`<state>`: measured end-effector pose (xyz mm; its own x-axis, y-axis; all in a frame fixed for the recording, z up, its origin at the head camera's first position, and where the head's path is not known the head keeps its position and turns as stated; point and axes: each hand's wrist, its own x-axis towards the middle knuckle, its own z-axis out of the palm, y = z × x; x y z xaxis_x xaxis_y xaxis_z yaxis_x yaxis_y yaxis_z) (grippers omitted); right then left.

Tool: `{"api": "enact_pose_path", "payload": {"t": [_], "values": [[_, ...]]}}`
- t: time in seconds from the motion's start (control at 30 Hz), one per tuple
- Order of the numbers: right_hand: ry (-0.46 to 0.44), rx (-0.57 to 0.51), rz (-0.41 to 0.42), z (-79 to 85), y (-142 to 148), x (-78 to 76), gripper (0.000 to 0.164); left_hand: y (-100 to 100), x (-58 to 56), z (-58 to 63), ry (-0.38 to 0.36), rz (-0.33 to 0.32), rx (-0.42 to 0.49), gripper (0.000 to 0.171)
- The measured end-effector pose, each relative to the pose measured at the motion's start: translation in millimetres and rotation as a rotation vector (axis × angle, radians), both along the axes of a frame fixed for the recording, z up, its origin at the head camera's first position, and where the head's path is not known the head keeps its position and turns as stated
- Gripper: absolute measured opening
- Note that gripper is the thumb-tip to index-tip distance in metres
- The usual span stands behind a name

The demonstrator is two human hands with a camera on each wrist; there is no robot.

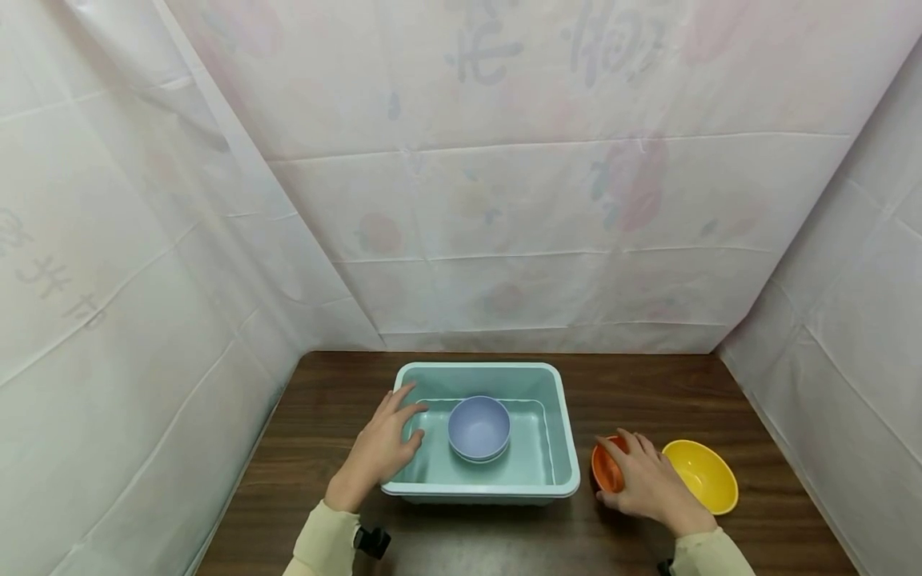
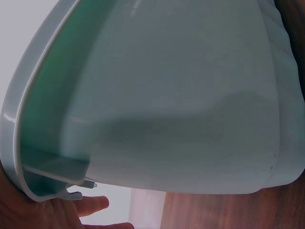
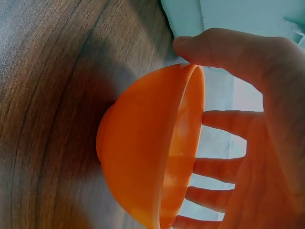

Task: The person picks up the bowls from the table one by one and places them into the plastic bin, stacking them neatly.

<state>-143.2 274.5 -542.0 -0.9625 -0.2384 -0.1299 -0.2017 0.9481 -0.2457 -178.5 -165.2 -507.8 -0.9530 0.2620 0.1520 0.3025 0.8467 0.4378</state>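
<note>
My right hand (image 1: 644, 480) spans an orange bowl (image 1: 607, 466), thumb at the near rim and fingers at the far rim. In the right wrist view, the thumb (image 3: 205, 47) lies against the edge of the bowl, which stands on its base close to the wood. My left hand (image 1: 383, 444) hovers at the left rim of a pale green tub (image 1: 483, 490), its fingers spread and nothing held. Inside the tub sits a purple bowl (image 1: 479, 428), with another bowl's rim showing just under it. The left wrist view shows the tub's outer wall (image 2: 181, 95) up close.
A yellow bowl (image 1: 700, 476) stands just right of my right hand, close to the orange one. The dark wooden table (image 1: 324, 408) carries everything. White printed sheeting (image 1: 504, 296) rises behind the table and along both sides.
</note>
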Motion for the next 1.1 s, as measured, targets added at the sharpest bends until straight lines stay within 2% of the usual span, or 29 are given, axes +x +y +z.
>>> {"api": "enact_pose_path", "payload": {"t": [0.37,0.57,0.83,1.1], "values": [[-0.074,0.000,-0.014,1.8,-1.4,-4.9,0.092,-0.1,-0.2,-1.2,0.040,-0.003,0.001,0.039],[-0.085,-0.006,-0.010,5.1,-1.5,-7.9,0.093,-0.2,-1.1,-1.4,0.014,-0.003,0.002,0.039],[-0.085,-0.011,-0.007,8.3,-1.2,-9.4,0.092,0.0,-1.6,-1.4,0.000,-0.002,-0.002,0.038],[-0.026,-0.009,0.007,18.4,-2.3,-14.1,0.090,-0.1,-0.8,-1.1,0.043,-0.004,0.000,0.038]]}}
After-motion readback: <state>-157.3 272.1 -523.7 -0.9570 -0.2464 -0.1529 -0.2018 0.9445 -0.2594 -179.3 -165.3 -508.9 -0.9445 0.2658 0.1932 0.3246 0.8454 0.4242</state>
